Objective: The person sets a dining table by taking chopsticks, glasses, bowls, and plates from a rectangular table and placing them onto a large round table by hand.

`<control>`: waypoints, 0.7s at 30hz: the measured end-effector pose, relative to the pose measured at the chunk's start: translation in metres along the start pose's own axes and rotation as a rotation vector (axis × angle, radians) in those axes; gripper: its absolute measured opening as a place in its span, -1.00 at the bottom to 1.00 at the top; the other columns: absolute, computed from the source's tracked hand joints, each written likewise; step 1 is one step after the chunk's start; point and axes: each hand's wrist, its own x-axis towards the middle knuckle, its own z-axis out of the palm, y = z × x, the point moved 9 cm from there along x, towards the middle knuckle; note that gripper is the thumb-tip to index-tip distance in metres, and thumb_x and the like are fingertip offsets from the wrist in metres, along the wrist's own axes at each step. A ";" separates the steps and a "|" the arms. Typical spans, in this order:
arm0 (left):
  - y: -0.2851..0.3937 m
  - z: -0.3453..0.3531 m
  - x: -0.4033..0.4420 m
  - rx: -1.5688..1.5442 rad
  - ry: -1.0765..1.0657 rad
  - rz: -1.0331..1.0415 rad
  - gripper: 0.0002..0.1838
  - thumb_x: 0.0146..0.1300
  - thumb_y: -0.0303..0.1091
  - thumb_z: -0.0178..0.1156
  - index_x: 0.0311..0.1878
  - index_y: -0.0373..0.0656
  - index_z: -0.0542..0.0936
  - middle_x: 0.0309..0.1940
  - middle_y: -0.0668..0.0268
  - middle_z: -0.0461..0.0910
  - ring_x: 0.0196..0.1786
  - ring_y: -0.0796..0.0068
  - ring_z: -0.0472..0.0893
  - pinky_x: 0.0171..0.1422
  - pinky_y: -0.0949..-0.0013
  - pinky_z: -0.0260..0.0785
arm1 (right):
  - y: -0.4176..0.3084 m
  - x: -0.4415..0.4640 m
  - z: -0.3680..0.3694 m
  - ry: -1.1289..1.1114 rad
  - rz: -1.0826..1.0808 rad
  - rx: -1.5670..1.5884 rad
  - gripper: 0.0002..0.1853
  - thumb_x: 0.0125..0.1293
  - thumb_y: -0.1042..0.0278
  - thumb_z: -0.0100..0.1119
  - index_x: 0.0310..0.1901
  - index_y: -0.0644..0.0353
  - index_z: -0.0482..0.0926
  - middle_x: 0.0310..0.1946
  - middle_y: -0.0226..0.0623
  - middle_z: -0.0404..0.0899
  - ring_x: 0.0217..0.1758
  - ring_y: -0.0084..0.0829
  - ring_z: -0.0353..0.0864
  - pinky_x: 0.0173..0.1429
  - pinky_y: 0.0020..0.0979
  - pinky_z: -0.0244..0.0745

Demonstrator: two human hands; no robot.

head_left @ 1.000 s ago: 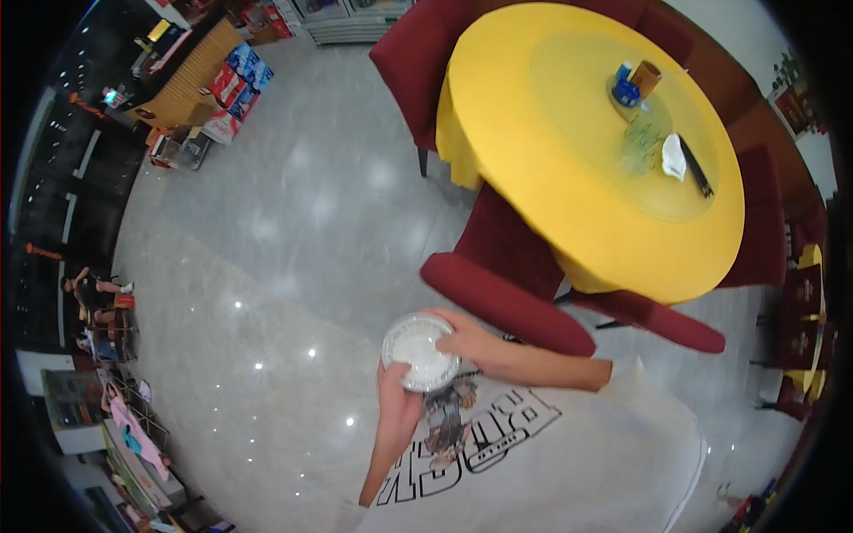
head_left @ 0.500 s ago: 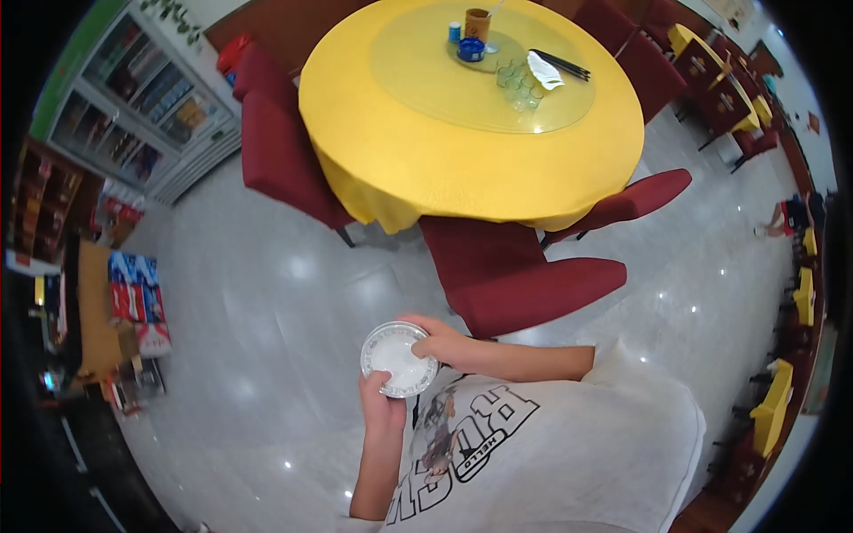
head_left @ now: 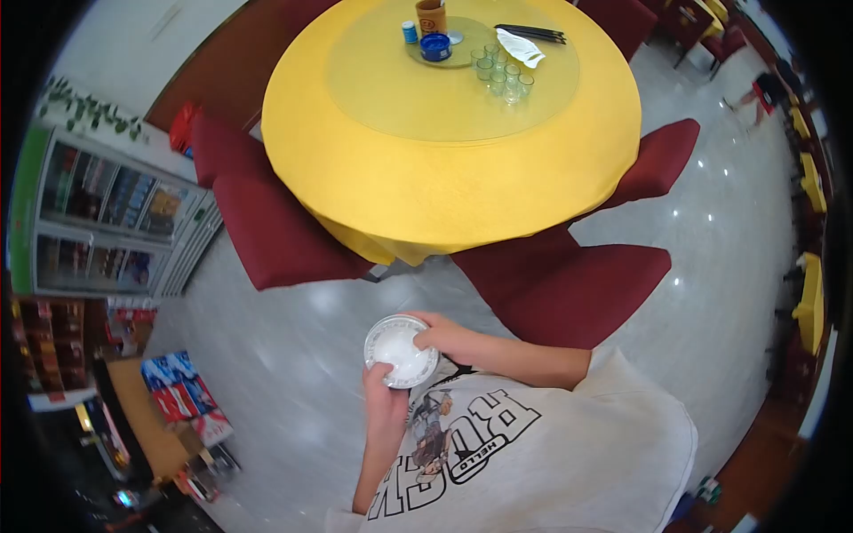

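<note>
In front of my body I hold a round white dish (head_left: pixel 396 354) with a grey patterned rim. Whether it is one dish or several stacked, I cannot tell. My left hand (head_left: pixel 383 389) grips its near left edge, thumb over the rim. On the far right side, my right hand (head_left: pixel 437 334) is closed round the edge with its thumb resting inside. The fingers beneath are hidden. Beyond stands a round table with a yellow cloth (head_left: pixel 426 191), apart from both hands.
A glass turntable (head_left: pixel 391 111) carries several small glasses (head_left: pixel 499 75), a blue ashtray (head_left: pixel 435 47), a brown pot (head_left: pixel 432 16), white napkins (head_left: pixel 521 48) and dark chopsticks (head_left: pixel 530 34). Red chairs (head_left: pixel 569 289) surround the table. A glass-door fridge (head_left: pixel 107 213) and stacked drink boxes (head_left: pixel 182 386) stand left.
My view has shifted and turned, bringing the table and chairs closer and the fridge lower in view. Both hands keep the same hold on the dish.
</note>
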 end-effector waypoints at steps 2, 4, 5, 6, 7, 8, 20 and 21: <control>0.016 0.003 0.042 0.030 -0.082 -0.026 -0.43 -0.02 -0.52 -0.04 0.18 -0.34 0.31 0.06 0.05 0.46 0.13 0.18 0.49 0.25 0.16 0.36 | -0.018 0.030 -0.014 0.083 -0.110 -0.002 -0.34 -0.08 0.58 0.00 0.20 0.28 0.37 0.00 -0.22 0.51 0.10 -0.38 0.47 0.15 -0.41 0.38; 0.036 0.019 0.070 0.046 -0.182 -0.069 -0.40 -0.04 -0.52 -0.05 0.20 -0.35 0.29 0.07 0.06 0.45 0.14 0.18 0.49 0.26 0.18 0.35 | -0.042 0.057 -0.016 0.088 -0.141 0.051 -0.35 -0.09 0.59 -0.01 0.20 0.29 0.37 0.01 -0.21 0.51 0.10 -0.37 0.47 0.16 -0.41 0.37; 0.048 0.012 0.077 0.068 -0.179 -0.097 -0.40 -0.04 -0.52 -0.05 0.20 -0.35 0.29 0.07 0.06 0.45 0.14 0.18 0.49 0.26 0.18 0.35 | -0.048 0.068 -0.007 0.074 -0.160 0.107 -0.35 -0.09 0.59 -0.01 0.19 0.30 0.37 0.01 -0.20 0.51 0.10 -0.37 0.47 0.18 -0.40 0.36; 0.060 0.019 0.099 0.096 -0.203 -0.103 -0.39 -0.04 -0.53 -0.05 0.20 -0.36 0.29 0.07 0.05 0.45 0.14 0.17 0.48 0.26 0.18 0.36 | -0.047 0.086 -0.014 0.149 -0.168 0.139 -0.29 -0.16 0.64 -0.04 0.21 0.33 0.33 0.04 -0.18 0.49 0.12 -0.36 0.47 0.22 -0.38 0.36; 0.076 0.032 0.120 0.120 -0.234 -0.102 -0.39 -0.05 -0.53 -0.05 0.19 -0.36 0.30 0.07 0.05 0.45 0.15 0.17 0.48 0.26 0.17 0.36 | -0.066 0.100 -0.010 0.167 -0.198 0.127 -0.29 -0.16 0.64 -0.04 0.21 0.33 0.33 0.04 -0.18 0.49 0.12 -0.36 0.47 0.22 -0.38 0.36; 0.089 0.040 0.132 0.128 -0.259 -0.120 -0.39 -0.08 -0.53 -0.05 0.18 -0.35 0.32 0.07 0.05 0.46 0.15 0.17 0.48 0.26 0.17 0.36 | -0.079 0.108 -0.008 0.217 -0.220 0.098 -0.30 -0.16 0.63 -0.03 0.20 0.33 0.34 0.04 -0.18 0.49 0.11 -0.36 0.48 0.21 -0.39 0.36; 0.096 0.205 0.326 0.436 -0.524 -0.274 -0.41 -0.08 -0.58 -0.07 0.16 -0.37 0.32 0.01 0.08 0.47 0.10 0.24 0.50 0.21 0.23 0.38 | -0.203 0.174 -0.142 0.612 -0.559 0.304 -0.33 -0.16 0.64 -0.04 0.17 0.34 0.39 -0.02 -0.19 0.53 0.05 -0.35 0.52 0.17 -0.39 0.40; 0.088 0.222 0.341 0.469 -0.566 -0.277 -0.41 -0.07 -0.58 -0.07 0.17 -0.37 0.32 0.01 0.09 0.47 0.11 0.24 0.49 0.21 0.23 0.37 | -0.216 0.175 -0.161 0.637 -0.612 0.286 -0.31 -0.18 0.64 -0.05 0.18 0.34 0.38 -0.01 -0.18 0.53 0.07 -0.33 0.53 0.19 -0.38 0.41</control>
